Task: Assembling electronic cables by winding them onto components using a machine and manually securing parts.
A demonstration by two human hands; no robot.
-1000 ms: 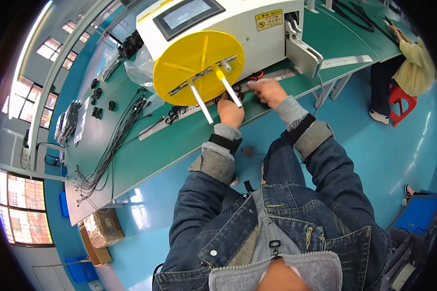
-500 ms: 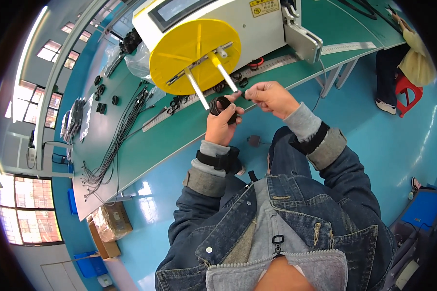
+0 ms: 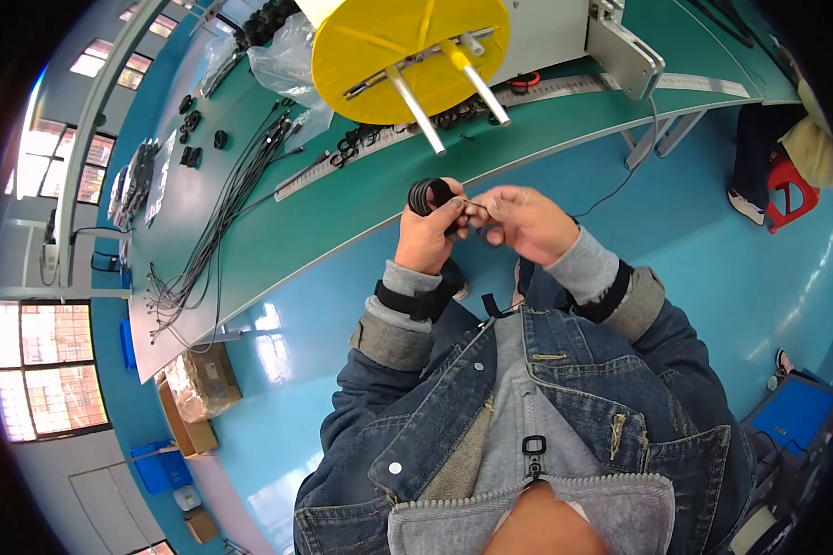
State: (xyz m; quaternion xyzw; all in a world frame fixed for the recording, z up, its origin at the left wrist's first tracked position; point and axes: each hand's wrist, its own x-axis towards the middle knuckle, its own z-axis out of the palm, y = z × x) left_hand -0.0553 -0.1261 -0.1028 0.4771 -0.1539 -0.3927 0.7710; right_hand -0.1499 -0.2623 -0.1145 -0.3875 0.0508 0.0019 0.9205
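My left hand (image 3: 424,242) is closed round a small wound coil of black cable (image 3: 426,196), with the thumb pressed on its right side. Right beside the coil, my right hand (image 3: 537,224) pinches a thin strand (image 3: 477,205) between thumb and fingertips; whether it is a tie or the cable's end I cannot tell. Both hands are in front of the table's near edge. Beyond them, a yellow disc (image 3: 370,51) with two bare metal pegs (image 3: 418,113) sticks out from a white machine (image 3: 551,37).
Long black cables (image 3: 227,217) lie across the green table (image 3: 342,208) at the left, near small dark coils (image 3: 191,122). A steel ruler (image 3: 565,88) and several black loops lie below the machine. A person sits by a red stool (image 3: 791,199) at the far right. An open cardboard box (image 3: 180,416) stands on the floor.
Both hands have drawn back from the pegs toward my body, bringing the coil along. My right hand has come close against the coil. The view has shifted, so the machine sits higher.
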